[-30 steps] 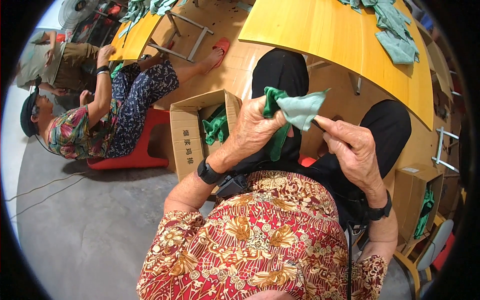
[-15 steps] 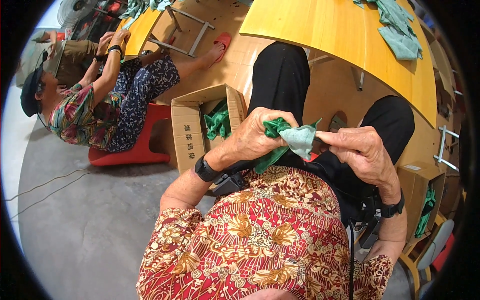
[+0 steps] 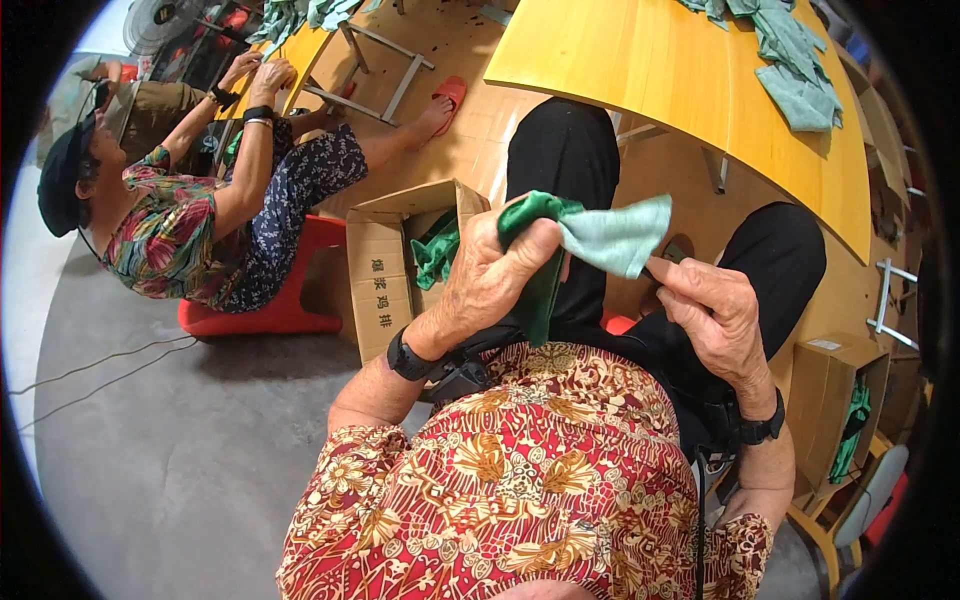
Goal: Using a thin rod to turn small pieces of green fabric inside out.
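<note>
A piece of green cloth (image 3: 617, 236) is held over my lap, dark and velvety on one part, pale green on the flared end. My left hand (image 3: 492, 268) grips the dark part between thumb and fingers, and a dark strip hangs below the thumb. Close to the lower corner of the pale end, my right hand (image 3: 712, 312) is closed with its fingers bent. The right fingertips are at or just beside the cloth's edge; whether they pinch it or a small thing is too fine to make out.
A cardboard box (image 3: 380, 290) with green cloth pieces stands left of my knees. Another box (image 3: 835, 400) with green pieces is at the right. The yellow table (image 3: 660, 75) ahead bears pale green cloths (image 3: 800, 85). A person (image 3: 180, 220) sits on a red stool (image 3: 260, 318) at left.
The pale end of the cloth has spread out and points further right and up. My left hand has turned and shifted slightly left; the right hand has moved slightly down.
</note>
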